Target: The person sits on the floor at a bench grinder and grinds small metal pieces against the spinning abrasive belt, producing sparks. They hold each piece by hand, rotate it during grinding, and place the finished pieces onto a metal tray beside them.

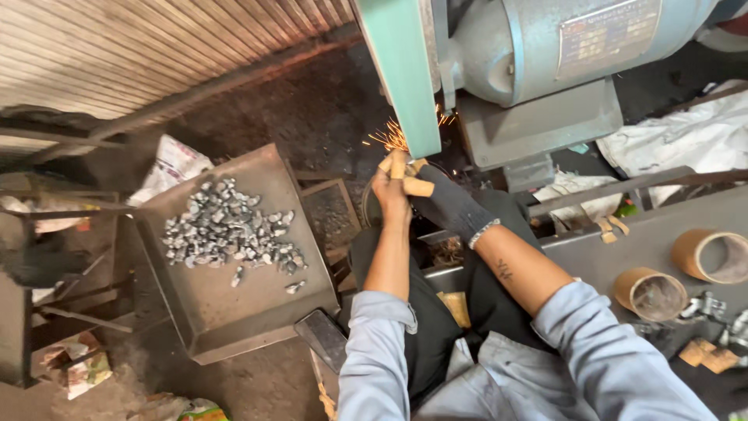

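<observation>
Near the top centre of the frame both hands meet at the lower end of a green belt guard [401, 74], where orange sparks [392, 138] fly out to the left. The left hand [389, 191] is bare, its fingertips wrapped in tan tape, and it is closed around a small workpiece [413, 165] pressed up against the machine; the piece itself is mostly hidden by the fingers. The right hand [444, 199] wears a dark knitted glove with a taped thumb and grips the same piece from the right side, touching the left hand. Just right of the guard, at the upper right, sits the grey motor [545, 47] of the grinder on its bracket. To the left of the arms, in the middle left of the frame, a metal tray [234, 312] holds a heap of small grey metal parts [226, 230]. At the right edge, on a dark bench [623, 242], stand two cardboard rings [650, 292].
</observation>
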The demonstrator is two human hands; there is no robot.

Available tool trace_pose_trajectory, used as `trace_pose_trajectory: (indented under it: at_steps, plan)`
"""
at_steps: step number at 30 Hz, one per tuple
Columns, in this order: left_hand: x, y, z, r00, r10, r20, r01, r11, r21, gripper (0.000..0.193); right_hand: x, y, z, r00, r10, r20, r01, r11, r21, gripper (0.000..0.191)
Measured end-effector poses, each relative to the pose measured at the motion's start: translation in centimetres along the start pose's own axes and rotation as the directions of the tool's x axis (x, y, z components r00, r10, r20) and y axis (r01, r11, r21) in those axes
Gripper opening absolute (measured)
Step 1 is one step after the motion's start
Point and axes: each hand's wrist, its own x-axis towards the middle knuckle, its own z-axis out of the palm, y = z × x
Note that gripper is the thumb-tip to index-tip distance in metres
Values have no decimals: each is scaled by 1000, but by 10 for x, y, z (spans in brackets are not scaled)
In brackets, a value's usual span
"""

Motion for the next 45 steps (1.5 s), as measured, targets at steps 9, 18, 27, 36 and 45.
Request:
trace_pose_trajectory:
  at_steps: [9,18,27,36,45]
  plan:
    - [-33,87,-111,775,497,389,-549,228,804,51,-42,-14,55,985,-166,-41,-45,-19,-999,67]
    - [3,152,-218,807,432,402,-352,-194,916,44,-56,20,90,966,194,-173,-56,-496,-866,67]
    - [-134,60,-52,935,310,175,-347,683,643,45,-76,28,53,977,-111,-182,-41,740,-672,40]
    - [-142,20,-51,628,-465,624,522,846,105,22,-124,-8,14,984,157,80,-136,966,-222,34]
    - [-41,-24,-9,800,-456,390,598,656,-460,12,-16,-29,6,965,-167,-201,-65,592,-803,28]
